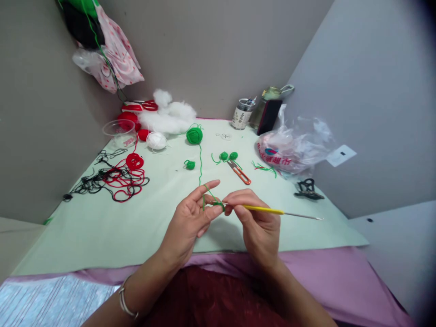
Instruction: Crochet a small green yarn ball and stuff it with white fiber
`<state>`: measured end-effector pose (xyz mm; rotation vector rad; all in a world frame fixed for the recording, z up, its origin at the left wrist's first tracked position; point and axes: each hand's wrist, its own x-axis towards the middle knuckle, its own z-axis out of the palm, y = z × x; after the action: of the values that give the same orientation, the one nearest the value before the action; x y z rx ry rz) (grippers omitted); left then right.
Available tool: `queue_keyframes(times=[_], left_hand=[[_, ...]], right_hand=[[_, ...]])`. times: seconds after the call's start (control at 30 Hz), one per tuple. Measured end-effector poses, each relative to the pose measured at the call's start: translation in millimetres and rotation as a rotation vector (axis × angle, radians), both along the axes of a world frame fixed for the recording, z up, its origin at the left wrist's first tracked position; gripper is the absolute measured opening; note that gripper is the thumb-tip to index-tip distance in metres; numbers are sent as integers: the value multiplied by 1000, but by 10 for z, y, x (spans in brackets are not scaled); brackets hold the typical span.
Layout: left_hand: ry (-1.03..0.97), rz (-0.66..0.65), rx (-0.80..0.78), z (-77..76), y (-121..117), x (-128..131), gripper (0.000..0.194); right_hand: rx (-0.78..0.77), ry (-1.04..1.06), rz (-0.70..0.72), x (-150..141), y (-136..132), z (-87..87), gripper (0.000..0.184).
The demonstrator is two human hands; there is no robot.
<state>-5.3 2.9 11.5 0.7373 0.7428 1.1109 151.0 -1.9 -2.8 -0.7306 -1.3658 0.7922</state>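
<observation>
My left hand (190, 218) pinches a small green crochet piece (220, 205) between thumb and fingers, with green yarn looped over its raised index finger. From there the strand runs up the table to a green yarn ball (194, 135). Held like a pen in my right hand (259, 222) is a crochet hook (264, 209) with a yellow grip and metal ends. Its working tip meets the green piece at my left fingertips; the other end points right. Fingers partly cover the piece, so its stitches cannot be made out.
Orange thread snips (239, 172) lie beyond my hands beside small green balls (229, 156). Tangled black yarn (91, 181) and red yarn (131, 181) spread at left, below white stuffing (170, 116). A plastic bag (293, 147), phone (270, 117), pen jar (242, 113) and black claw clip (308, 189) stand right.
</observation>
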Motion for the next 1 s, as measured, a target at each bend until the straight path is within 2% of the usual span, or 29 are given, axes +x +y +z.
queue_keyframes(times=[0.17, 0.23, 0.3, 0.37, 0.47, 0.6, 0.67, 0.7, 0.77, 0.8, 0.87, 0.93, 1.0], left_hand=[[-139, -199, -80, 18, 46, -79, 45], [-133, -171, -67, 15, 42, -64, 42], [-74, -69, -21, 5, 24, -24, 43], [10, 22, 43, -14, 2, 23, 46], [82, 80, 85, -48, -16, 76, 44], [16, 138, 41, -75, -6, 106, 41], [-65, 80, -25, -75, 10, 99, 43], [-108, 27, -66, -72, 20, 90, 43], [-171, -56, -128, -60, 35, 70, 40], [-184, -51, -132, -51, 39, 64, 39], [-160, 48, -86, -32, 33, 71, 42], [-112, 134, -34, -21, 17, 96, 50], [-123, 86, -56, -27, 8, 113, 52]], right_hand=[[-154, 242, 97, 81, 64, 22, 13], [-213, 289, 145, 92, 87, 31, 14], [-226, 260, 164, 71, 87, 26, 15], [-168, 146, 96, 27, 66, 10, 13], [-23, -40, -82, -36, 13, -15, 16], [170, -293, -222, -42, -38, -48, 26], [273, -425, -284, -17, -41, -57, 30], [287, -444, -298, -2, -37, -56, 31], [217, -351, -282, 21, -19, -43, 27], [155, -261, -257, 26, -8, -36, 24], [49, -129, -204, 20, 10, -34, 22], [56, -177, -198, 1, 16, -58, 21], [174, -333, -258, -12, 10, -93, 25]])
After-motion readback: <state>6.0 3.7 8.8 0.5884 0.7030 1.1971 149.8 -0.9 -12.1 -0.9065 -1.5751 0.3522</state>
